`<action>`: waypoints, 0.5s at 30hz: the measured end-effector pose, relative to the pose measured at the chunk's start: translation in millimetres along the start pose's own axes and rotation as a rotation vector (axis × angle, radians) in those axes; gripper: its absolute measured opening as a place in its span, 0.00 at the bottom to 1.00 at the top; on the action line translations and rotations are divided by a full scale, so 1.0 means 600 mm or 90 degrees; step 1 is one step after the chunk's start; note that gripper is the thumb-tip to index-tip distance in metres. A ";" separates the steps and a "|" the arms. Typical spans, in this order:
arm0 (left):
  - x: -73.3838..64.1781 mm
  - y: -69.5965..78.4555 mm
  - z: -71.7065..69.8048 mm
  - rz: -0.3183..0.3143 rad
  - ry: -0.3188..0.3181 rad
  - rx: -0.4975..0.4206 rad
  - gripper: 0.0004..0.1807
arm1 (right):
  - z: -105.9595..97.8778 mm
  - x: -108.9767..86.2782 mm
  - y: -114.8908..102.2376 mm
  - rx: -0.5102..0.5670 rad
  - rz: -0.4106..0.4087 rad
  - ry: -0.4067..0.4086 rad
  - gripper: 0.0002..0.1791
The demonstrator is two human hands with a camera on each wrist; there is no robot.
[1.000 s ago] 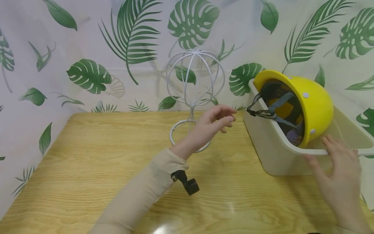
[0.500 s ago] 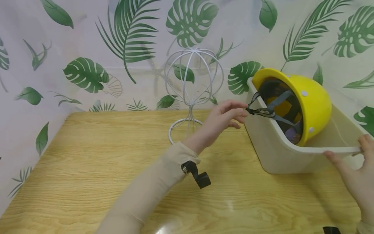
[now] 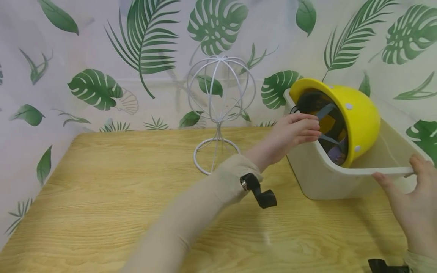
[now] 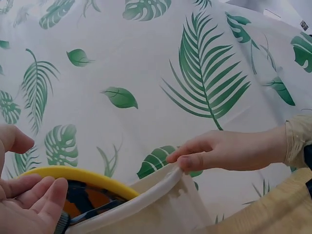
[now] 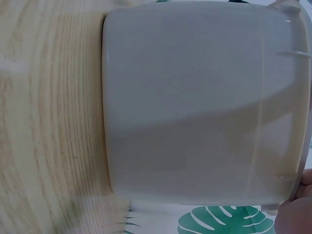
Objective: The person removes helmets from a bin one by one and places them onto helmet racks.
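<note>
A yellow hard hat (image 3: 362, 117) lies tilted on its side in a cream plastic bin (image 3: 327, 180). Its hollow inside, with grey straps (image 3: 324, 111), faces left. My left hand (image 3: 290, 132) reaches over the bin's left rim at the hat's opening and covers part of the chin strap; in the left wrist view its fingers (image 4: 36, 197) are loosely bent beside the yellow brim (image 4: 83, 175). At the near right corner, my right hand (image 3: 414, 201) grips the bin's rim, thumb outside and fingers over the edge. The right wrist view shows mostly the bin's outer wall (image 5: 200, 107).
A white wire stand (image 3: 218, 127) with a round cage top stands at the back of the wooden table (image 3: 129, 189), left of the bin. Behind it hangs a white backdrop (image 3: 160, 91) with green leaf prints.
My left hand has moved right, from above the table to the hat's opening and strap. My right hand has slid right along the rim to the bin's corner. The hat keeps its place.
</note>
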State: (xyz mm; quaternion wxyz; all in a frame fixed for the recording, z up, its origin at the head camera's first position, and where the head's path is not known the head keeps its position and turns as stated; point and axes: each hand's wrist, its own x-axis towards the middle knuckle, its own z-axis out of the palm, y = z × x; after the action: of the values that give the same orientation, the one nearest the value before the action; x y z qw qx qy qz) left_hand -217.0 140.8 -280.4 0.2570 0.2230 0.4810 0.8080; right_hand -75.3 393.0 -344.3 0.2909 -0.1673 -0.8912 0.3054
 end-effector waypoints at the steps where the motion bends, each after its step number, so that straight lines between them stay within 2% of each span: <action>1: 0.006 -0.002 0.006 -0.005 0.008 -0.004 0.15 | 0.000 0.000 0.001 0.002 -0.006 0.003 0.44; 9: 0.043 -0.020 0.041 -0.050 0.079 0.023 0.17 | 0.003 0.001 0.010 0.006 -0.051 0.021 0.44; 12: 0.050 -0.023 0.054 -0.075 0.103 0.078 0.20 | 0.005 0.001 0.013 0.007 -0.071 0.029 0.43; 15: 0.056 -0.023 0.066 -0.098 0.117 0.165 0.21 | 0.006 0.002 0.014 0.012 -0.088 0.035 0.43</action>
State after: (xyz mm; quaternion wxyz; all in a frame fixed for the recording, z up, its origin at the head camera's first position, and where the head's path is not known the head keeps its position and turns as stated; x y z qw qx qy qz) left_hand -215.7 193.8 -271.6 0.2424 0.1418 0.6182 0.7342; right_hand -77.5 398.3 -351.5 0.3371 -0.1105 -0.8894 0.2884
